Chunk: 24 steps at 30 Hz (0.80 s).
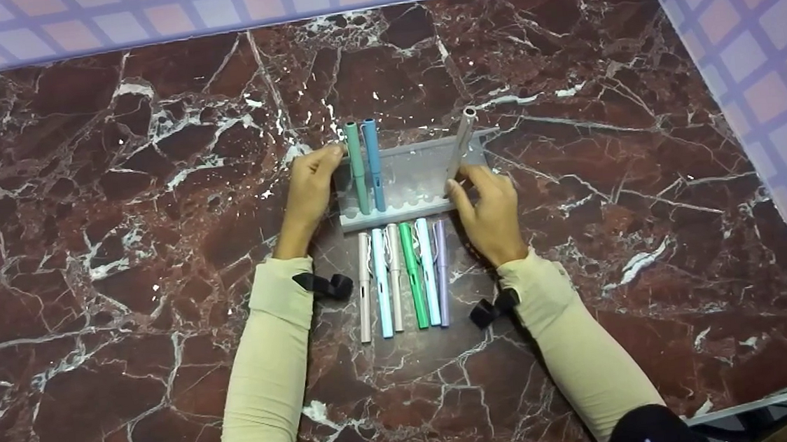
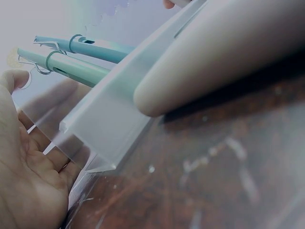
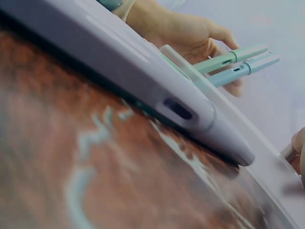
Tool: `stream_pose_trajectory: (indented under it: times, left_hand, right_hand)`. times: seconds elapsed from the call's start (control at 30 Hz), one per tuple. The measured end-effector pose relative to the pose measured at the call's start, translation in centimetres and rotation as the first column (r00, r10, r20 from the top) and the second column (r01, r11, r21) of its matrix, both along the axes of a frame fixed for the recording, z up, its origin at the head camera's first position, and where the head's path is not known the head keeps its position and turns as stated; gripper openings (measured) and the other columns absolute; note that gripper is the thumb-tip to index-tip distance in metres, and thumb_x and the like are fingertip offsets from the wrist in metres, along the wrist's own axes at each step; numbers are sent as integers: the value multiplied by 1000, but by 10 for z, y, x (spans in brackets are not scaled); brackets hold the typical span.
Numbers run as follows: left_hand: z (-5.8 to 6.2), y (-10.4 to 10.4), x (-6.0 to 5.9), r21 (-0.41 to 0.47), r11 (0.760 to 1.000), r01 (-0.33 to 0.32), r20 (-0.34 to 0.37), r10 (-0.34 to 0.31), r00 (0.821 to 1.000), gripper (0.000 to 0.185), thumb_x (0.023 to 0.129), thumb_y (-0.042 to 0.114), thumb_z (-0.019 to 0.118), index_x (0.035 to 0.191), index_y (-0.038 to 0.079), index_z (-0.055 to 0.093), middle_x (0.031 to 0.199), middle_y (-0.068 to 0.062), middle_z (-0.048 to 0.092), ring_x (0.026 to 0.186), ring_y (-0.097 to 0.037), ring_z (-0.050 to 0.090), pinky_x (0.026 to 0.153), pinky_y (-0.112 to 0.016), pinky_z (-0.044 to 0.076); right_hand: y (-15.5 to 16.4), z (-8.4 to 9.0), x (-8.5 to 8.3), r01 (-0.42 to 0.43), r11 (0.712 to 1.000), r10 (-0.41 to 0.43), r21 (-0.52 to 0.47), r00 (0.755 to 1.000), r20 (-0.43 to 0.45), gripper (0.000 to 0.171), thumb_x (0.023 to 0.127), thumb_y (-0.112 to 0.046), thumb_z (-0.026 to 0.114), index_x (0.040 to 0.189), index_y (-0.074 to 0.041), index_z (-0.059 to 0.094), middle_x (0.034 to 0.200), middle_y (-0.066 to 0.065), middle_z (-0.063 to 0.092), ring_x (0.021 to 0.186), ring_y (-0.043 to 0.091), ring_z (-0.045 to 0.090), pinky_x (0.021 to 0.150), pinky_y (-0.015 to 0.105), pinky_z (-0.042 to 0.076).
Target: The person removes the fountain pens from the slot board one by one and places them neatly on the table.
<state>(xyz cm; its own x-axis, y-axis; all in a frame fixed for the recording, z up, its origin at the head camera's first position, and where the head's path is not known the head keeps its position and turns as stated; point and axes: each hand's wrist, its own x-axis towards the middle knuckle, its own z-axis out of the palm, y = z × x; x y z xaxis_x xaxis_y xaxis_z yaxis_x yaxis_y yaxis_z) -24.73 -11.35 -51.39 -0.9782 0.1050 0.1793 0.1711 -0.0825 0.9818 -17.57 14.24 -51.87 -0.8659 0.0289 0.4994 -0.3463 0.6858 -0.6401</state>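
A translucent pen stand (image 1: 410, 177) sits mid-table. A green pen (image 1: 357, 167) and a blue pen (image 1: 373, 163) stand upright in its left slots. My left hand (image 1: 322, 163) grips the stand's left end, thumb along the back corner; its palm (image 2: 28, 181) lies beside the stand's edge (image 2: 109, 119). My right hand (image 1: 462, 186) pinches a grey pen (image 1: 462, 145) by its lower end, tilted, with its tip at the stand's right end. The green pen (image 3: 228, 58) and blue pen (image 3: 245, 70) also show in the right wrist view, in front of my left hand (image 3: 183, 33).
Several pens lie side by side in a row (image 1: 402, 276) just in front of the stand, between my forearms: beige, light blue, green and purple (image 1: 442, 273). The dark red marble table (image 1: 118, 200) is bounded by checked walls (image 1: 759, 44) at the back and sides.
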Motion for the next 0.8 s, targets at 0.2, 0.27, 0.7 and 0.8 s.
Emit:
stream_pose_trajectory:
  times: [0.2,0.27,0.7,0.8]
  left_hand:
    - [0,1,0,10,1000,14,11,-14,1000,30,99,8,49,86,-1,74,68,-30,58,48,-16,51,42,-21,43]
    - [0,1,0,10,1000,15,11,-15,1000,31,100,9,49,84,0,73,68,-34,55,48,-16,50,42,-21,43]
    - [-2,1,-1,16,1000,3,12,-3,1000,28,97,4,48,91,-7,73,65,-17,62,48,-13,51,43,-20,44]
    - [-2,1,-1,24,1000,9,14,-9,1000,29,98,6,48,88,-5,73,64,-26,57,47,-15,49,42,-21,42]
  right_hand:
    - [12,0,0,28,999,-27,-19,1000,8,18,95,-15,67,103,2,69,93,15,72,85,34,67,80,47,46]
    - [17,0,-1,46,998,-45,-32,999,13,18,95,-14,68,103,2,70,95,16,72,87,33,67,82,47,47]
    - [51,-3,2,130,986,-131,-105,991,1,14,93,-13,70,95,2,71,86,15,71,76,28,65,73,41,52]
    - [55,-3,2,152,984,-152,-93,988,7,16,93,-14,70,95,2,71,88,16,71,79,29,66,75,40,52]
